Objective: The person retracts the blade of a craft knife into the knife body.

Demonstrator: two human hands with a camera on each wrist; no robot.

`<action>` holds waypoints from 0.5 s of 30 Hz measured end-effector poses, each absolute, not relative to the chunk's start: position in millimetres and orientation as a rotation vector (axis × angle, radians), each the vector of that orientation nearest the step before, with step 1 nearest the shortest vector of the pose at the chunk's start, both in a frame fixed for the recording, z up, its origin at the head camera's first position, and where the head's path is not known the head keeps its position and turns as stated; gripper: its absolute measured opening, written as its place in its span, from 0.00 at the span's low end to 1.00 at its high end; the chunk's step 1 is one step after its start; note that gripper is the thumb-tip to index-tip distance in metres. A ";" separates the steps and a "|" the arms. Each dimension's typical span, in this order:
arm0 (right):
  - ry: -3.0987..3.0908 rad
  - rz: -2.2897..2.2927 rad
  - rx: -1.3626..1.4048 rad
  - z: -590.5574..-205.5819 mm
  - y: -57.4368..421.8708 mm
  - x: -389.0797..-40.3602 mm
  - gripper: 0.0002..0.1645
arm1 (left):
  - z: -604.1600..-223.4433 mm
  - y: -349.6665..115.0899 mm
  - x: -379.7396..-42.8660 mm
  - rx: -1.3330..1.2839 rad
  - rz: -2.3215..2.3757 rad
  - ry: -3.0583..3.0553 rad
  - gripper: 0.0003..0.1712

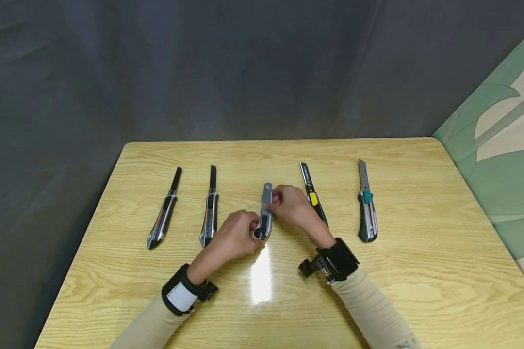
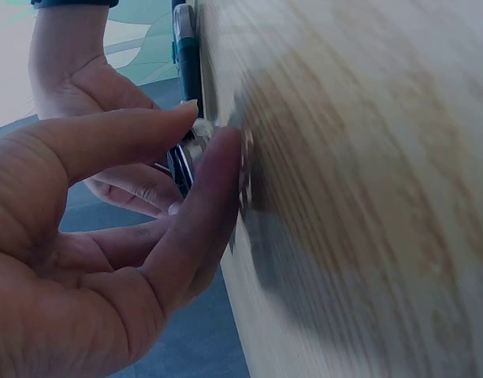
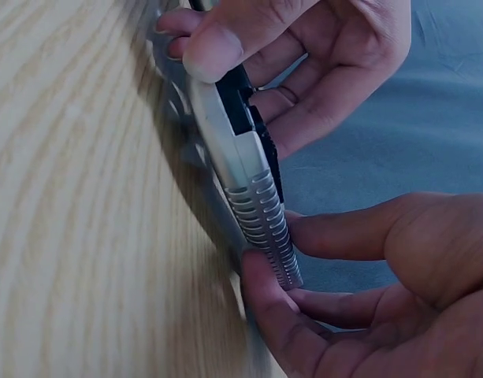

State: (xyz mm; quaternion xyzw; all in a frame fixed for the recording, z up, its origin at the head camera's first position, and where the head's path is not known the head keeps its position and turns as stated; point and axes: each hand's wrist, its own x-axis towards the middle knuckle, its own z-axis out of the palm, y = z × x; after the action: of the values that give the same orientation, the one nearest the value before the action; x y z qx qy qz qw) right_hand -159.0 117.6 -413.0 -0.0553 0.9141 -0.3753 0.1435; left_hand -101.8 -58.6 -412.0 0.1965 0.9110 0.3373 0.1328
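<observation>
A silver utility knife [image 1: 266, 206] with a black slider stands in the middle of the row, pointing away from me. My left hand [image 1: 237, 232] pinches its near end between thumb and fingers. At the far end, the thumb and fingers of my right hand [image 1: 291, 206] pinch its side. In the right wrist view, the knife's ribbed silver body [image 3: 261, 213] is tilted slightly off the wooden surface, with a dark shadow beside it. Fingers cover much of the knife in the left wrist view.
Two black-and-silver knives [image 1: 162, 213] [image 1: 209, 213] lie to the left. On the right are a black knife with a yellow slider [image 1: 313, 198], partly behind my right wrist, and a teal-slider knife [image 1: 368, 213]. The wooden table [image 1: 419, 271] meets a dark curtain [image 1: 262, 72].
</observation>
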 end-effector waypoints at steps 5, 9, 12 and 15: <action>2.654 -1.049 -0.129 -414.6 115.9 -160.2 0.23 | -413.0 -57.6 -102.3 0.565 0.934 2.686 0.18; 2.671 -1.019 -0.132 -414.1 116.7 -159.7 0.24 | -412.9 -57.0 -101.8 0.561 0.910 2.708 0.20; 2.673 -1.009 -0.146 -414.0 117.7 -159.5 0.25 | -413.2 -56.6 -100.8 0.550 0.899 2.717 0.22; 2.670 -1.012 -0.165 -413.0 119.8 -159.2 0.25 | -412.9 -56.3 -99.5 0.543 0.886 2.716 0.26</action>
State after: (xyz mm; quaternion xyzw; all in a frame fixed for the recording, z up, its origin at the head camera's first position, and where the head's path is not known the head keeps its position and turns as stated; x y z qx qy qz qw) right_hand -159.2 119.8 -413.0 -0.0572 0.9244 -0.3502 0.1402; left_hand -99.5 -56.3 -412.9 0.1855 0.9276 0.3025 0.1164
